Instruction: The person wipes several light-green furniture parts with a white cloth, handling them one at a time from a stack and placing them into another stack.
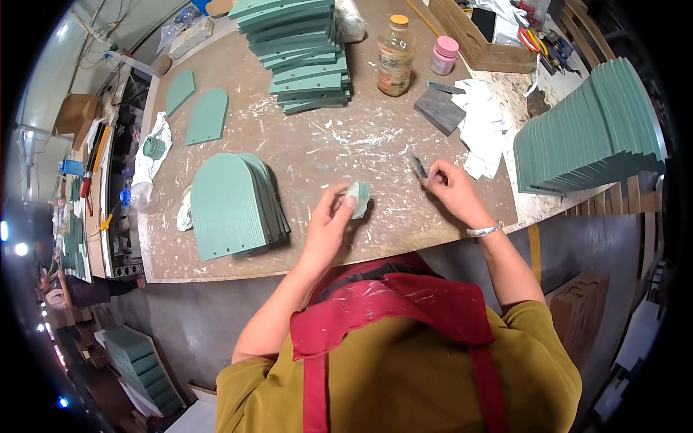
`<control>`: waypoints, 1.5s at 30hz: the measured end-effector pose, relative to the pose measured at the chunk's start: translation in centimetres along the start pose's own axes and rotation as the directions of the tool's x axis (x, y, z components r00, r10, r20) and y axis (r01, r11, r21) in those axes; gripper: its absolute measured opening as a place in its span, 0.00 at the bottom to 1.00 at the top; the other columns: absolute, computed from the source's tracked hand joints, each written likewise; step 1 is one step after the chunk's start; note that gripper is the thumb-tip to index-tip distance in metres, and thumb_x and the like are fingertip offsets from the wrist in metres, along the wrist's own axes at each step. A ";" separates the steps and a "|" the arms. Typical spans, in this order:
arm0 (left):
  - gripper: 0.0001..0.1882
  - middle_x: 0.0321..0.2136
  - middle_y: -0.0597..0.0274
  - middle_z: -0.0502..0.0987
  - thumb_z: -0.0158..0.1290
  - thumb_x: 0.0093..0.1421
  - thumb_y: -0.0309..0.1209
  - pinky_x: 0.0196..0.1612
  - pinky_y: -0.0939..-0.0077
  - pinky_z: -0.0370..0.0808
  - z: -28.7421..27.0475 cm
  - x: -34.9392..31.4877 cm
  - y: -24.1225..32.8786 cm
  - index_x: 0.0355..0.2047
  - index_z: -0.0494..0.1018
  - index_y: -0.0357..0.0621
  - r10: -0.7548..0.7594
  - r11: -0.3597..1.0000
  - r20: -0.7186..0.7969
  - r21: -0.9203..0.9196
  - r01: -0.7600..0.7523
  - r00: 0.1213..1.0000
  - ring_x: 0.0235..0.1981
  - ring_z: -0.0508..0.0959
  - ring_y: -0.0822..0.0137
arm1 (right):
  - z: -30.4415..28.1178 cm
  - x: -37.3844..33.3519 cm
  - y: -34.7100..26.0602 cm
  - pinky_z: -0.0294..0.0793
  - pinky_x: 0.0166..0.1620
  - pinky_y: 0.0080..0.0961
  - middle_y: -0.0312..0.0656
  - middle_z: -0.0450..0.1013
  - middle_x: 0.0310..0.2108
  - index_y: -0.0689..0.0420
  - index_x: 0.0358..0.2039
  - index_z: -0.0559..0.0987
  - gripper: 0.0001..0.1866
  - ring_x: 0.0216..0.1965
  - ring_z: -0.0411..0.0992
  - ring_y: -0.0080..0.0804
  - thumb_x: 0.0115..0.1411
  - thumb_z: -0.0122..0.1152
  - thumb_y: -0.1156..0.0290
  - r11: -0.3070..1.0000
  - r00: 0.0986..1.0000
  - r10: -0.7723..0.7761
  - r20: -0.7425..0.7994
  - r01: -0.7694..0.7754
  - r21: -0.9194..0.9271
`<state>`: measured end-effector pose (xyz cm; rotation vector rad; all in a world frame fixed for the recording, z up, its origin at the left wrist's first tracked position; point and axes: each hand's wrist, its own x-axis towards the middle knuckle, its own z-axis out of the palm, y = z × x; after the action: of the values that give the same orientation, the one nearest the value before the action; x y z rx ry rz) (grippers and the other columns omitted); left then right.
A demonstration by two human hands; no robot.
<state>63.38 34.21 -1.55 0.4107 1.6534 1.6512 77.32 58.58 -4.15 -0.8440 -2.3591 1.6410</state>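
Note:
Between the thumb and fingers of my left hand point(330, 216) is a small pale green piece point(360, 195) with angular edges, held above the scratched brown worktable point(325, 144). My right hand point(451, 189) pinches a small thin dark strip point(419, 167), its kind too small to tell. The two hands are apart. To the left of my left hand leans a stack of green round-topped panels point(229, 206) with small holes along the straight edge.
A tall pile of green panels point(307, 65) stands at the back, beside a yellow-capped bottle point(395, 61) and a pink jar point(444, 56). A dark grey block point(439, 110) rests by white paper point(482, 133). More green panels point(588, 133) line the right. Two loose panels point(208, 117) lie at the left.

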 end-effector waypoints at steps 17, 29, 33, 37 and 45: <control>0.17 0.41 0.61 0.77 0.51 0.69 0.34 0.42 0.79 0.74 0.9 -0.7 -5.2 0.53 0.64 0.42 -0.307 0.951 0.017 -0.041 0.307 0.952 0.40 0.76 0.74 | 4.7 -7.1 -0.3 0.60 0.27 0.16 0.27 0.65 0.23 0.59 0.34 0.69 0.05 0.25 0.61 0.12 0.64 0.58 0.77 0.920 0.984 0.052 0.169 -0.113 0.375; 0.09 0.25 0.70 0.70 0.56 0.65 0.27 0.30 0.84 0.67 1.2 1.2 -6.8 0.41 0.68 0.39 -0.036 0.878 0.068 0.479 -0.001 0.997 0.25 0.68 0.80 | 9.9 -8.6 -1.4 0.72 0.30 0.42 0.48 0.74 0.26 0.56 0.38 0.73 0.07 0.28 0.75 0.50 0.60 0.58 0.72 0.955 0.962 -0.205 -0.183 0.155 -0.254; 0.10 0.26 0.67 0.72 0.56 0.64 0.27 0.26 0.81 0.69 1.6 1.4 -6.2 0.43 0.68 0.38 -0.003 0.915 0.112 0.402 -0.042 0.994 0.23 0.71 0.78 | 10.8 -8.9 -1.1 0.71 0.33 0.41 0.49 0.73 0.27 0.56 0.42 0.76 0.10 0.30 0.73 0.51 0.58 0.58 0.74 0.952 0.953 -0.187 -0.238 0.116 -0.285; 0.10 0.27 0.64 0.74 0.55 0.64 0.26 0.23 0.80 0.70 1.8 1.6 -6.1 0.43 0.69 0.37 -0.087 0.968 0.115 0.245 0.056 0.990 0.21 0.73 0.76 | 10.4 -9.2 -1.7 0.71 0.35 0.42 0.50 0.73 0.29 0.56 0.41 0.76 0.09 0.33 0.73 0.52 0.59 0.56 0.73 0.953 0.956 -0.169 -0.239 0.097 -0.286; 0.09 0.28 0.64 0.73 0.55 0.63 0.24 0.23 0.81 0.70 2.1 2.0 -6.2 0.40 0.68 0.37 -0.111 0.955 0.159 0.290 0.061 0.981 0.22 0.72 0.77 | 10.1 -9.0 -2.0 0.70 0.34 0.46 0.49 0.71 0.27 0.56 0.35 0.74 0.04 0.31 0.72 0.53 0.61 0.54 0.71 0.946 0.973 -0.148 -0.175 0.087 -0.314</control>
<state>65.19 36.37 -7.80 0.5985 1.7538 1.2780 79.85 45.13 -4.55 -0.8495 -2.4993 1.1081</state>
